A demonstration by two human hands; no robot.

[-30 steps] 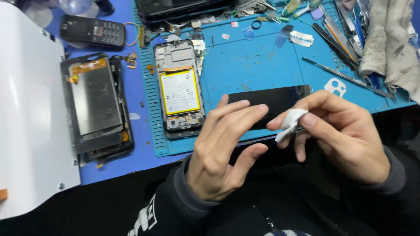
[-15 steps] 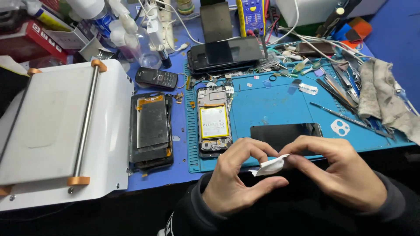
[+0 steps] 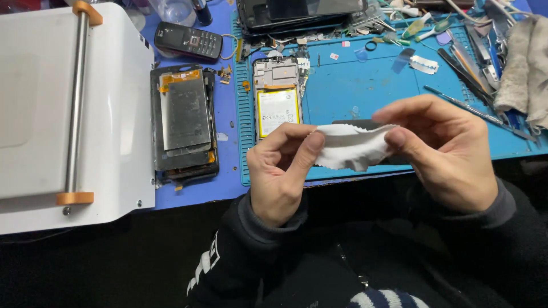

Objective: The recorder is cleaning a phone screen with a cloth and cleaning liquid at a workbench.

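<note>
Both hands held a small white cleaning cloth with pinked edges (image 3: 351,147) stretched between them, above the near edge of the blue silicone repair mat (image 3: 365,85). Left hand (image 3: 279,171) pinched the cloth's left end between thumb and forefinger; right hand (image 3: 448,151) pinched the right end likewise; the hands were apart, each closed on the cloth. Step judged: the cloth was being spread open, ready for wiping. A next move would call for flattening or folding it into a clean pad and keeping hold of both ends so it did not sag onto the surface. Cloth looked thin, soft and slightly crumpled, drooping in the middle, no visible stains. A flat black glass panel (image 3: 357,122) lay on the mat just behind the cloth, mostly hidden by it. To the left on the mat sat an opened phone with yellow-labelled battery exposed (image 3: 277,100); further left, off the mat, a second dismantled phone frame with a grey metal plate (image 3: 184,122), beside a white machine with a steel roller bar (image 3: 74,108). A grey rag (image 3: 522,68) and thin metal tools (image 3: 479,111) lay at the right.
</note>
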